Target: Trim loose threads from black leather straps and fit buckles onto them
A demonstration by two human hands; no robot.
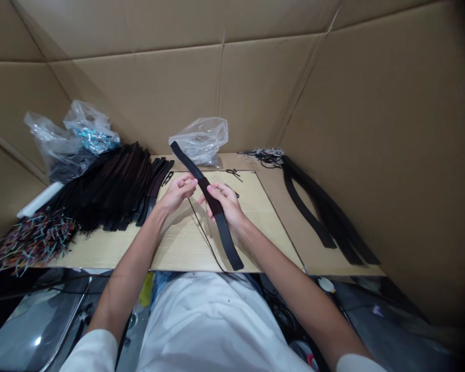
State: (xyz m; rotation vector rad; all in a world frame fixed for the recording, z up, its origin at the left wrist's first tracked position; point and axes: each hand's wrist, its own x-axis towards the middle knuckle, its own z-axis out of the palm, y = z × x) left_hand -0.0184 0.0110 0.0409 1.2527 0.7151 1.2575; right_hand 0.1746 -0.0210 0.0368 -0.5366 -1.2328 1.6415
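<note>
Both hands meet over the middle of the wooden tabletop [256,227], and between them runs a long black strap [207,199]. The strap lies on a slant: its far end rises toward the clear plastic bag [200,138] at the back of the tabletop, and its near end hangs down to the tabletop's front edge. The right hand [225,204] wraps the strap near its middle, fingers [217,192] curled over the top of it and clenched on it from the right. The left hand [178,190] comes in from the other side, its fingers pinching the strap just above the right hand's grasp, so the two hands nearly touch. A thin black cord [203,232] trails across the tabletop under the hands toward the front edge.

Left of the strap, a thick heap of black straps [112,188] covers that end of the tabletop. Nearer the front edge, beside this heap, lies a bundle of multicoloured wires [34,240]. Behind the heap stand two more plastic bags [72,139], one showing something blue inside. Right of the strap, well apart from the hands, a smaller bunch of long black straps [325,212] lies on a cardboard sheet, with a tangle of small dark parts [267,155] at its far end. Cardboard walls [372,113] close in the tabletop at the back and on the right.
</note>
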